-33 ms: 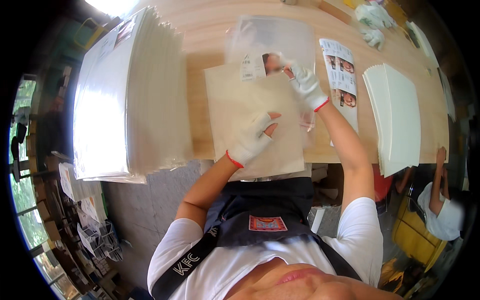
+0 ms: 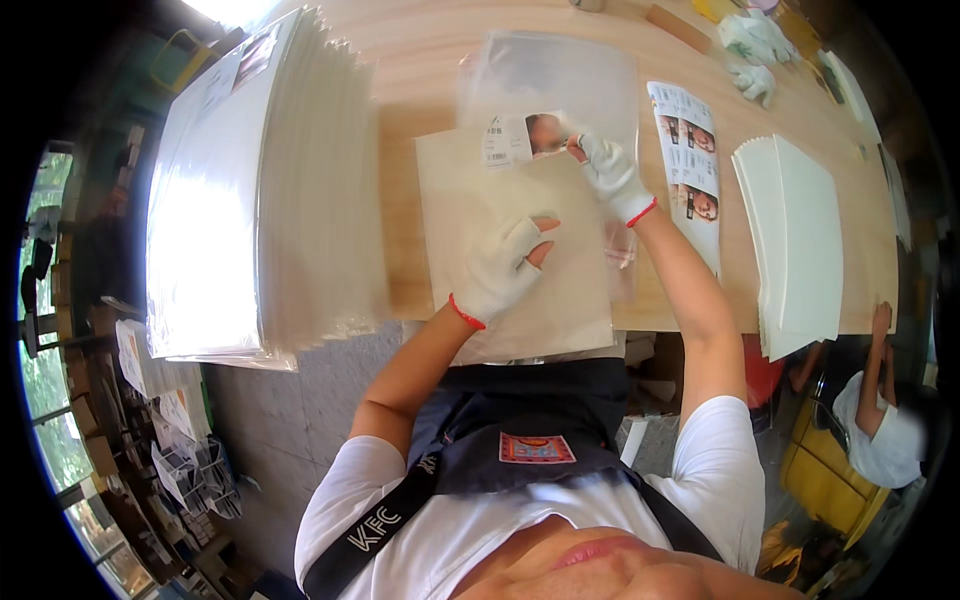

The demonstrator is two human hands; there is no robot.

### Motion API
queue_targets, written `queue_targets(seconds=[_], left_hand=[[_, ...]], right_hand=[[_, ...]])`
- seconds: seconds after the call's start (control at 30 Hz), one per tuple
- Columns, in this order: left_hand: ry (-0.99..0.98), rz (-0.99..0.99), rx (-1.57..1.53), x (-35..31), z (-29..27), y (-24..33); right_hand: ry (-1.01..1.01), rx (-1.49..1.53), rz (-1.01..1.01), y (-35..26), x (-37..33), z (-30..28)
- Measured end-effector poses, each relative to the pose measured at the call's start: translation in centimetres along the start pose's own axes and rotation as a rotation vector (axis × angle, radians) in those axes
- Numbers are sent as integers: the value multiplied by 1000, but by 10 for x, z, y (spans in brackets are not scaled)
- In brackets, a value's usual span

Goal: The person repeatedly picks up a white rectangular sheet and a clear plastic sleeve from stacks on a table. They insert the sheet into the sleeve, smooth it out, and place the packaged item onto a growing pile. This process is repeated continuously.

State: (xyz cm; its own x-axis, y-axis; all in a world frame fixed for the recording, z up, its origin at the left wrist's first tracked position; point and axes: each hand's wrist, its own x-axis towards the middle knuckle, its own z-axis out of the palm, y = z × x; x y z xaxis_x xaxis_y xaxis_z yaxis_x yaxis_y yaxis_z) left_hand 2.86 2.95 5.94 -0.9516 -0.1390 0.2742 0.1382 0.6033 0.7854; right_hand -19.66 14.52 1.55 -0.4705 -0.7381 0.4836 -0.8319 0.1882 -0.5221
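Note:
A cream rectangular board (image 2: 520, 300) lies on the table in front of me. My left hand (image 2: 505, 265), in a white fingerless-tipped glove with a red cuff, rests on its middle with thumb and forefinger apart. A white label (image 2: 505, 145) with a barcode and a portrait photo overlaps the board's far edge. Gloved the same way, my right hand (image 2: 610, 170) pinches the label's right end between thumb and finger. Beneath and beyond the board are clear plastic sleeves (image 2: 555, 70). Right of my right hand lies a sheet of portrait labels (image 2: 690, 150).
A tall stack of plastic-wrapped boards (image 2: 210, 220) stands at the left. On the right is a pile of white boards (image 2: 795, 240). Spare white gloves (image 2: 755, 85) lie at the far right. Another person (image 2: 880, 425) sits beyond the table's right edge.
The label has come slightly nearer to me over the board's far edge, with my right hand still at its end. My left hand stays on the board.

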Motion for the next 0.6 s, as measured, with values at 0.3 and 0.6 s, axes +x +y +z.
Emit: queue_targets(seconds=[0.3,0.6], left_hand=[[130,-173,523,68,0,-81],[40,-289,759,69,4,-89]], right_hand=[[-249,-17,57,3,1,9],[-166,-393,-172,-11,-13,-8]])
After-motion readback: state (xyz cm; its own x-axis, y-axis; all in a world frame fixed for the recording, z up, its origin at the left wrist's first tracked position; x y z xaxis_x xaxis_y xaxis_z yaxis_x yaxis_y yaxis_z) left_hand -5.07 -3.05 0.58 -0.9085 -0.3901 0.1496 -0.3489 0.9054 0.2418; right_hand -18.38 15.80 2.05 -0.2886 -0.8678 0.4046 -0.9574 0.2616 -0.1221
